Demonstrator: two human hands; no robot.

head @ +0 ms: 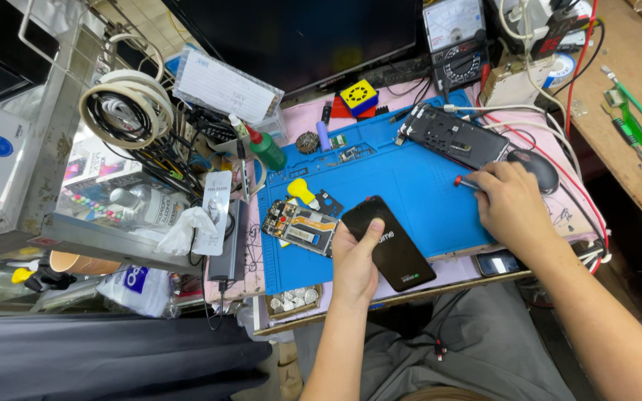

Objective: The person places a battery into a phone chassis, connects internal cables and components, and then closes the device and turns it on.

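My left hand (354, 267) holds a black phone (391, 245) by its left edge, thumb on the dark screen, above the blue work mat (410, 186). My right hand (510, 204) rests on the mat's right side with its fingers closed on a small red-tipped screwdriver (461, 180). Just beyond that tip lies an opened phone body (455, 136) with its insides showing. A second opened phone frame (300, 225) with a circuit board lies left of the black phone, next to a yellow pry tool (302, 191).
A green-capped bottle (267, 151), tape rolls (126, 104) and tangled cables crowd the left. A dark monitor (299, 37) and an analog meter (455, 41) stand behind. A black mouse (535, 167) sits at the right. A tray of small metal parts (293, 299) sits at the mat's front edge.
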